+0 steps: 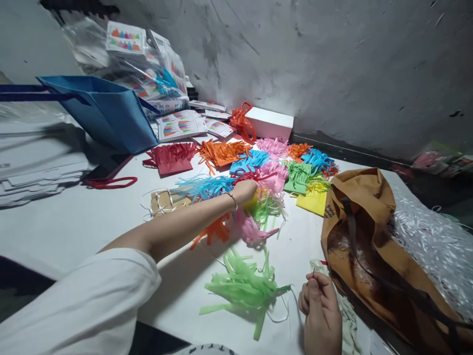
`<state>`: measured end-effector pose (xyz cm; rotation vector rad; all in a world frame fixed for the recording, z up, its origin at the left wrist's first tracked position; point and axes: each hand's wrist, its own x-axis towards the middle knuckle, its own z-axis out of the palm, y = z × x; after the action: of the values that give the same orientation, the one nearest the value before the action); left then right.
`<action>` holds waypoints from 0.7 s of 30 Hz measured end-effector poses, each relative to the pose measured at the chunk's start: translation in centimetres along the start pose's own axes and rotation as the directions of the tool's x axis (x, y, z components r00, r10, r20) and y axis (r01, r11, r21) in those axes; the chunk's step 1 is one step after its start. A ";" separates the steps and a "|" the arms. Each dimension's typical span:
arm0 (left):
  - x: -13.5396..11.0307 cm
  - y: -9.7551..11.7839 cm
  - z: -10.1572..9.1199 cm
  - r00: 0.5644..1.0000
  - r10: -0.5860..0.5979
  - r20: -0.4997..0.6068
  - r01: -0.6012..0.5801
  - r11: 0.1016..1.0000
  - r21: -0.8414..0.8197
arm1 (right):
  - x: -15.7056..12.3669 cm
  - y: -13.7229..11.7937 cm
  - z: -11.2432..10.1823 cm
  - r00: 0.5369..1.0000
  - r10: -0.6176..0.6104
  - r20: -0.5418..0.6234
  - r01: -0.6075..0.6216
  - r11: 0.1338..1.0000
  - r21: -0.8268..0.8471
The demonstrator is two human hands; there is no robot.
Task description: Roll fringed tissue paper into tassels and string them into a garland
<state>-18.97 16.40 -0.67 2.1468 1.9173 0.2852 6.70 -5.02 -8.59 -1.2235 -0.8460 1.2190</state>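
My left hand (245, 192) reaches into a pile of paper tassels, its fingers curled and mostly hidden. Dark red strips (254, 177) lie right at its knuckles; what it grips I cannot make out. Around it are a light blue tassel (209, 187), a pink tassel (253, 229) and an orange tassel (214, 232). Low on the right, my right hand (320, 310) pinches a thin, needle-like thing (314, 272) between thumb and forefinger. Just left of that hand a light green tassel (244, 286) lies spread on the white table (177, 291), with pale thread (283, 315) trailing from its twisted end.
A brown cloth bag (354, 197) and white shredded filling (432, 236) lie at the right. Behind the pile stand a white box (269, 123) and printed cards (181, 125). At the left are a blue bag (107, 113) and stacked white cardboard (37, 153).
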 end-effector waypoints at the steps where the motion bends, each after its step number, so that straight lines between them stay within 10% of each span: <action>1: 0.0 -0.1 -0.5 0.999 0.012 -0.035 -0.012 1.000 -0.015 | 0.1 0.2 -0.4 1.000 0.013 0.012 -0.013 1.000 -0.003; 8: -6.3 1.0 -5.8 0.926 0.239 -0.291 -0.324 0.900 -0.292 | -0.1 0.3 -0.2 0.996 0.029 0.088 -0.022 0.996 -0.084; 11: -10.4 2.0 -5.3 0.891 0.287 -0.352 -0.454 0.573 -0.682 | -0.1 -0.9 1.7 0.991 0.034 0.131 -0.024 0.997 -0.073; 14: -13.6 3.0 -3.2 0.913 0.323 -0.249 -0.315 0.172 -0.933 | 0.5 -2.2 4.2 0.978 0.013 0.206 -0.031 0.996 0.082; 21: -17.7 4.0 1.6 0.946 0.281 -0.160 -0.009 -0.473 -0.881 | 1.5 -2.2 7.5 0.931 -0.017 0.364 -0.011 0.997 0.073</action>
<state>-16.75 -1.65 -0.58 0.8164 0.2987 1.2457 0.34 -1.75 -5.17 -0.9472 -1.0614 1.4884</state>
